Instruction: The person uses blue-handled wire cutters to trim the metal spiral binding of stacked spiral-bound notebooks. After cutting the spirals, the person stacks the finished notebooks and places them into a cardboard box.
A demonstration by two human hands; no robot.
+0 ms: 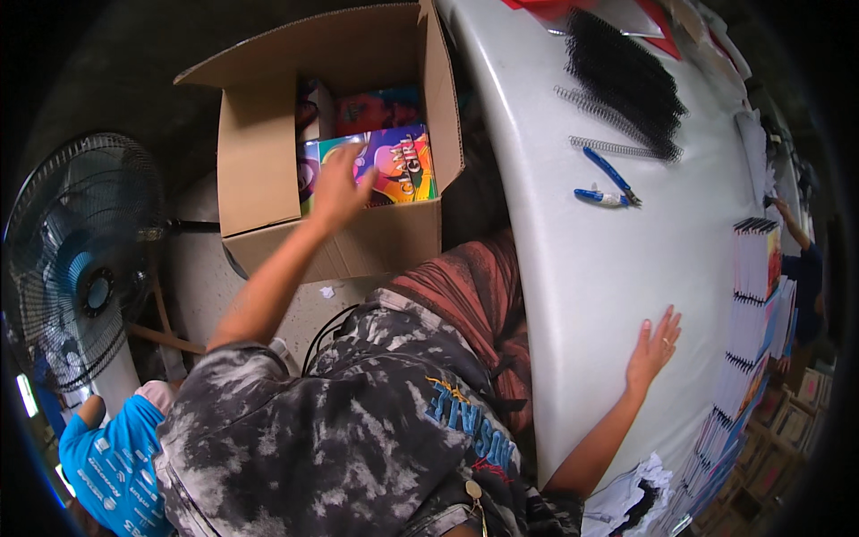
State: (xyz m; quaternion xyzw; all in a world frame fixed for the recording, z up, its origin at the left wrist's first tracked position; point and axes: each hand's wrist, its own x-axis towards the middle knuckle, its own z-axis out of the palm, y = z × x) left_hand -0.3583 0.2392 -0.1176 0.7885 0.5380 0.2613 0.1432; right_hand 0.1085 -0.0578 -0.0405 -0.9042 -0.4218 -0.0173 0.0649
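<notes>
My left hand [338,190] reaches into an open cardboard box [259,148]. Its fingers point away from me and the thumb stands apart, over the purple, yellow and orange cover of a notebook [394,166]. Whether the fingertips touch the cover I cannot tell. Behind that notebook, more colourful items lie in shadow inside the box. On the white table, my right hand [656,347] rests with its fingers stretched out and nothing in it. Blue-handled cutting pliers [611,186] lie farther up the table, handles spread, close to a heap of black spiral binding coils [622,76].
Stacks of spiral-bound notebooks [754,259] line the table's right side. Crumpled white paper [631,492] lies at the near edge. A large fan [85,268] stands at left, near a person in a blue shirt [116,461]. Another person's arm [792,224] shows at far right.
</notes>
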